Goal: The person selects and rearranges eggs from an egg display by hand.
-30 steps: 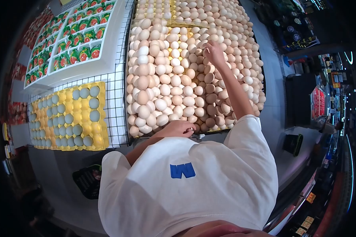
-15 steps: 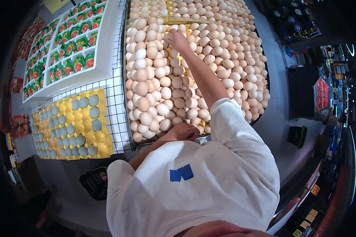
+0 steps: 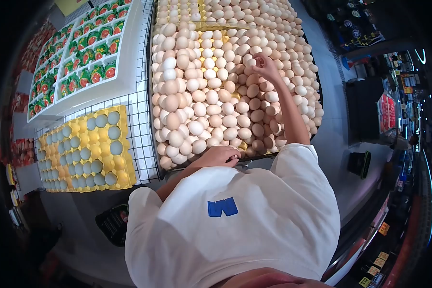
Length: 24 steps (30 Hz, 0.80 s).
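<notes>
- Brown and cream eggs fill a wide display bin from my centre view up past 12 o'clock, heaped several deep, with yellow tray material showing through in places.
- At 1 o'clock, I see the right hand reaching over the heap, its fingers bent down among the eggs; I cannot tell whether they are clamped on one.
- Close to the centre of the clock, the left hand lies at the bin's near edge, beside the lowest eggs. Its fingers are curled; I cannot tell whether they grip anything.
- At 9 o'clock, a yellow egg tray holds pale blue-green eggs, with some cups bare, on a white surface with a dark grid.
- At 10 o'clock, white compartment boxes hold green-and-red packages.
- At 6 o'clock is the person's white shirt with a blue emblem.
</notes>
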Each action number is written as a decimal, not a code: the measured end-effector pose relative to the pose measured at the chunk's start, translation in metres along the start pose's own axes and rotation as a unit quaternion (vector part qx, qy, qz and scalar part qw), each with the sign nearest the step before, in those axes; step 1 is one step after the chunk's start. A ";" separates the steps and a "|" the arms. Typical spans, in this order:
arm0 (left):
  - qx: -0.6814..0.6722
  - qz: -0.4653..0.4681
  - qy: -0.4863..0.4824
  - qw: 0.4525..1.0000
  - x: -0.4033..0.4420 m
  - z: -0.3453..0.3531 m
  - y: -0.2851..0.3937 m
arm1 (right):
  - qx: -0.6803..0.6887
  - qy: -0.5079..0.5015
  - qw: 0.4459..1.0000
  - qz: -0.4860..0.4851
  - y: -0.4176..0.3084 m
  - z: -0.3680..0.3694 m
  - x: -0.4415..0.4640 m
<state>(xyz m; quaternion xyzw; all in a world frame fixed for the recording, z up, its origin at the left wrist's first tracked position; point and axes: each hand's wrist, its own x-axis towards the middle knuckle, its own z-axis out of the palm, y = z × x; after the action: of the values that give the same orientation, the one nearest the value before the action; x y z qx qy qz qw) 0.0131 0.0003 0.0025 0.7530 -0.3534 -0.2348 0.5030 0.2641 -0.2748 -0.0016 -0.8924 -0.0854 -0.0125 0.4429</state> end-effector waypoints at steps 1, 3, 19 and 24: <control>0.003 -0.005 -0.001 1.000 0.000 0.000 0.001 | -0.063 -0.017 0.998 -0.005 0.009 -0.009 -0.006; -0.003 -0.010 -0.006 1.000 0.000 0.002 -0.002 | -0.125 -0.032 0.992 -0.012 0.007 -0.022 -0.015; -0.027 -0.045 0.004 0.999 -0.001 -0.002 0.009 | -0.344 0.013 0.936 -0.079 0.031 -0.026 -0.014; -0.023 -0.074 -0.018 0.997 0.000 -0.003 0.010 | -0.350 0.029 0.935 -0.040 0.032 -0.024 -0.013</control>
<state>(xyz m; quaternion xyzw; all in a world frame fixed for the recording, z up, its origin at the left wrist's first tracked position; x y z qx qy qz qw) 0.0122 -0.0010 0.0128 0.7609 -0.2997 -0.2933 0.4952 0.2576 -0.3147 -0.0135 -0.9860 -0.0984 -0.0855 0.1041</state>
